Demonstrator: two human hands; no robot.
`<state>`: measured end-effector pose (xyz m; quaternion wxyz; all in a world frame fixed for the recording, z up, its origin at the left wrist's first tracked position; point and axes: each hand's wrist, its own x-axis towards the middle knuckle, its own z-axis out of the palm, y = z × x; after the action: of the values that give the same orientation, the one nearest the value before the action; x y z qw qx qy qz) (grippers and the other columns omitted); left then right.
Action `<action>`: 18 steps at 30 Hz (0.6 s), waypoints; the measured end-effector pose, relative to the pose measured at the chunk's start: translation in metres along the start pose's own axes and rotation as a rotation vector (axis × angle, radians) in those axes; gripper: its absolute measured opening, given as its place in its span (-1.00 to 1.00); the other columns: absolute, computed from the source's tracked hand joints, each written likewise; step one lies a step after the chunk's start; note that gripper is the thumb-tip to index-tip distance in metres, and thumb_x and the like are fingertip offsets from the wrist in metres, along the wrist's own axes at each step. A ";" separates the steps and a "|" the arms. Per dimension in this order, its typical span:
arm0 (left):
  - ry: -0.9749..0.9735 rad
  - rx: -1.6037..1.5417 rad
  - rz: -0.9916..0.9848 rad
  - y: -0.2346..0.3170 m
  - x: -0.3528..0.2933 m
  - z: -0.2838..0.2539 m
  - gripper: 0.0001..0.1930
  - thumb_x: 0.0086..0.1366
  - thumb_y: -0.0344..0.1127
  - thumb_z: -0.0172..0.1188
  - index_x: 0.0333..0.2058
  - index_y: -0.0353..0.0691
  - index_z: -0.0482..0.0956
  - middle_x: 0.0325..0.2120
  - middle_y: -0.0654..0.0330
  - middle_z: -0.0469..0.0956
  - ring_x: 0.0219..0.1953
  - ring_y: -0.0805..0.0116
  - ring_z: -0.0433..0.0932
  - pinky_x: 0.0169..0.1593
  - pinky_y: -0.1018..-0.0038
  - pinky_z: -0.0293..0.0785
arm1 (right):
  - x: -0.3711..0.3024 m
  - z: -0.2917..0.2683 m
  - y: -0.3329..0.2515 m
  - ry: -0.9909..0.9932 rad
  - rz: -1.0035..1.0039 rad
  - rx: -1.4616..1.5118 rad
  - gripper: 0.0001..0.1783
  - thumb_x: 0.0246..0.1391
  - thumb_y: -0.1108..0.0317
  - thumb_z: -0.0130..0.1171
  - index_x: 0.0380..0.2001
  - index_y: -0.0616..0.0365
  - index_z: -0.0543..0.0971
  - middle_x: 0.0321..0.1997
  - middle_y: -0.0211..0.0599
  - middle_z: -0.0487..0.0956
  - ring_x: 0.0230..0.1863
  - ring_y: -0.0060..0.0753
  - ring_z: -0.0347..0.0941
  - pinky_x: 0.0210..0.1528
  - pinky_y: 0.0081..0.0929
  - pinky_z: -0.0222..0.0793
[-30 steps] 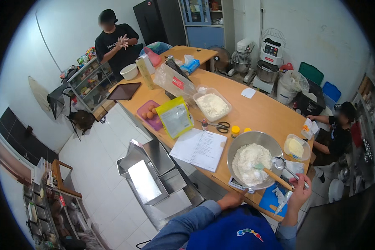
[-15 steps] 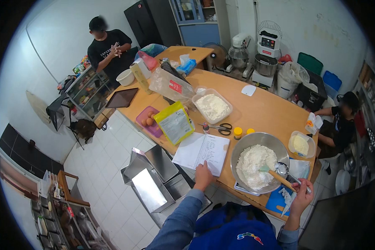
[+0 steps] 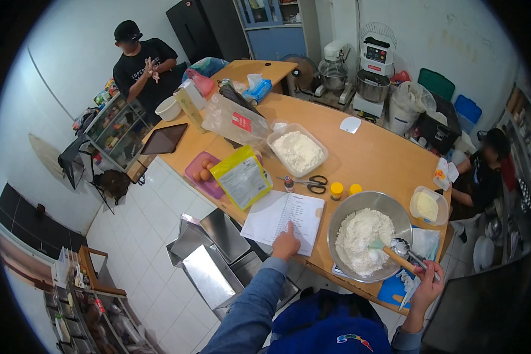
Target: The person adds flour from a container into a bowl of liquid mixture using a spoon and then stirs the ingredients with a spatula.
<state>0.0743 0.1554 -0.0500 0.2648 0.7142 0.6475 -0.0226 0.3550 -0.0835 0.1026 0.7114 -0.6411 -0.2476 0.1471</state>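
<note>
My left hand rests on an open spiral notebook with handwritten pages, its index finger stretched out onto the right page and its other fingers curled. My right hand is closed round the handle of a metal spoon, whose rounded end is over the right rim of a large steel bowl. White flour is heaped in the bowl. A spatula with a pale green head and wooden handle leans in the flour, its handle end close to my right fingers; whether they touch it I cannot tell.
Near the notebook are a yellow pouch, eggs on a pink tray, scissors, a flour tub and yellow-lidded jars. Metal baking pans stand left. One person stands far left; another is low at right.
My left fingertip has slid a little up the notebook page. The view has shifted slightly. My right hand keeps hold of the spoon, and the far-left person's hands have moved.
</note>
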 end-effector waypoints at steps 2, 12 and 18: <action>0.003 0.004 0.023 -0.002 0.001 0.000 -0.31 0.04 -0.23 -0.11 0.20 -0.10 -0.04 -0.26 -0.20 0.42 -0.23 -0.11 0.45 -0.14 0.14 0.37 | 0.000 0.003 0.001 0.008 -0.001 -0.006 -0.82 0.12 0.41 -0.08 -0.37 0.34 0.41 -0.34 -0.22 0.45 -0.47 -0.53 0.41 -0.36 -0.61 0.41; 0.058 0.057 0.132 -0.005 0.000 0.014 -0.34 0.04 -0.27 -0.07 0.18 -0.01 0.02 -0.31 -0.18 0.42 -0.29 -0.10 0.46 -0.20 0.13 0.39 | 0.004 0.007 0.006 -0.004 -0.002 -0.029 -0.83 0.12 0.40 -0.08 -0.37 0.33 0.41 -0.34 -0.25 0.45 -0.47 -0.54 0.41 -0.37 -0.60 0.42; 0.144 0.117 0.211 -0.005 -0.006 0.017 -0.41 0.04 -0.32 -0.08 0.13 0.01 0.15 -0.38 -0.10 0.41 -0.37 -0.05 0.46 -0.28 0.14 0.40 | 0.007 0.012 0.006 -0.025 -0.003 -0.045 -0.83 0.11 0.40 -0.08 -0.38 0.32 0.42 -0.35 -0.28 0.45 -0.47 -0.56 0.41 -0.38 -0.61 0.41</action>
<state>0.0740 0.1432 -0.0644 0.1766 0.7924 0.5836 0.0190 0.3554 -0.0692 0.0987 0.6940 -0.6545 -0.2607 0.1485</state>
